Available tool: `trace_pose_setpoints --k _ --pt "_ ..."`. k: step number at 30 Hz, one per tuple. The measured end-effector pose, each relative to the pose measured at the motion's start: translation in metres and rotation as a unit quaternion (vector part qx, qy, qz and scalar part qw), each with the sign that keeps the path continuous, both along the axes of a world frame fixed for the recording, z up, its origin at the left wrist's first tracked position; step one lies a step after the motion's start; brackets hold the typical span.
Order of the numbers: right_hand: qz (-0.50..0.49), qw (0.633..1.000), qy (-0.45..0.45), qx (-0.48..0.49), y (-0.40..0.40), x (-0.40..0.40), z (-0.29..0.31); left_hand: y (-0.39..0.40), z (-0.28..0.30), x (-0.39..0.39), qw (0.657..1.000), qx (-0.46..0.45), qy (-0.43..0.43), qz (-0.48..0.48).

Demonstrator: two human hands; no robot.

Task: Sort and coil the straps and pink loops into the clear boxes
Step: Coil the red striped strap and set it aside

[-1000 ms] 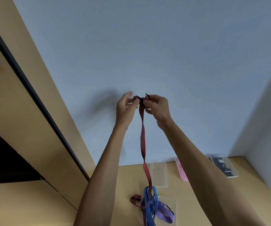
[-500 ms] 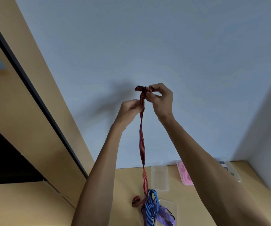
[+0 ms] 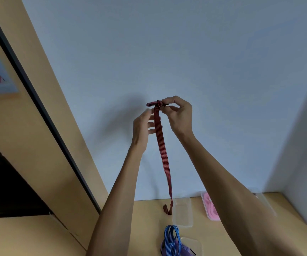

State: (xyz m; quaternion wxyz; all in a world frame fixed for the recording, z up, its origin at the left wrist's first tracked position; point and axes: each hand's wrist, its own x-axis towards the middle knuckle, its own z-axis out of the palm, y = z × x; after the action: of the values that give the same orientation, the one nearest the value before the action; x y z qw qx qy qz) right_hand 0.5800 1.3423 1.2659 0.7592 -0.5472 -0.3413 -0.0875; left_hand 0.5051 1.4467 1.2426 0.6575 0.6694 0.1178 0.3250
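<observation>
Below the raised forearms, nearest the camera, a blue strap (image 3: 171, 239) lies looped on the wooden worktop (image 3: 145, 228) with a purple strap (image 3: 183, 253) under it, both partly over a clear box (image 3: 195, 244) at the frame's lower edge. Farther back, beneath the hands, an empty clear box (image 3: 183, 213) sits on the worktop; to its right a box holding pink loops (image 3: 210, 206) is partly hidden by the right forearm, and another clear container (image 3: 265, 200) shows faintly beyond that arm, its contents impossible to make out. Up against the pale wall (image 3: 185, 52), the right hand (image 3: 179, 115) pinches the folded top of the red strap (image 3: 162, 152) between thumb and fingers. Just left of it and slightly lower, the left hand (image 3: 142, 126) has its fingers relaxed and spread, fingertips at the strap's edge. From the right hand's pinch the red strap hangs straight down, its curled end dangling just beside the empty box.
</observation>
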Motion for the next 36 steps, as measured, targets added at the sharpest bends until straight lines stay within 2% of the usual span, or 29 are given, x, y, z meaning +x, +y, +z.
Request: trace_pose_setpoints --k 5,7,9,15,20,24,30,32,36 --pt "0.015 0.999 0.043 -0.026 0.001 0.001 -0.034 0.007 -0.006 0.002 0.996 -0.022 0.068 0.049" --pt "0.02 0.998 0.051 -0.04 0.002 0.001 -0.045 0.009 -0.01 0.001 0.995 -0.043 0.068 0.061" --pt "0.019 0.996 0.059 -0.059 0.001 0.0 -0.055 0.012 -0.02 0.002 0.996 -0.023 0.067 0.054" --pt "0.028 0.984 0.067 -0.165 -0.004 -0.003 -0.081 0.005 -0.058 0.006 0.997 -0.046 0.026 0.061" --pt "-0.02 0.975 0.026 -0.221 -0.014 0.0 -0.097 -0.004 -0.079 0.013 0.997 0.028 0.043 0.059" --pt "-0.012 0.97 0.039 -0.24 -0.028 0.006 -0.111 -0.011 -0.101 0.008 0.981 0.135 0.116 0.075" --pt "-0.004 0.967 0.072 -0.244 -0.047 -0.009 -0.159 -0.018 -0.134 -0.009 0.98 -0.024 0.185 -0.062" --pt "-0.011 0.967 0.096 -0.235 -0.05 -0.017 -0.176 -0.024 -0.15 -0.014 0.979 -0.065 0.183 -0.064" --pt "-0.003 0.96 0.158 -0.23 -0.058 -0.029 -0.194 -0.036 -0.176 -0.021 0.983 -0.081 0.16 -0.026"
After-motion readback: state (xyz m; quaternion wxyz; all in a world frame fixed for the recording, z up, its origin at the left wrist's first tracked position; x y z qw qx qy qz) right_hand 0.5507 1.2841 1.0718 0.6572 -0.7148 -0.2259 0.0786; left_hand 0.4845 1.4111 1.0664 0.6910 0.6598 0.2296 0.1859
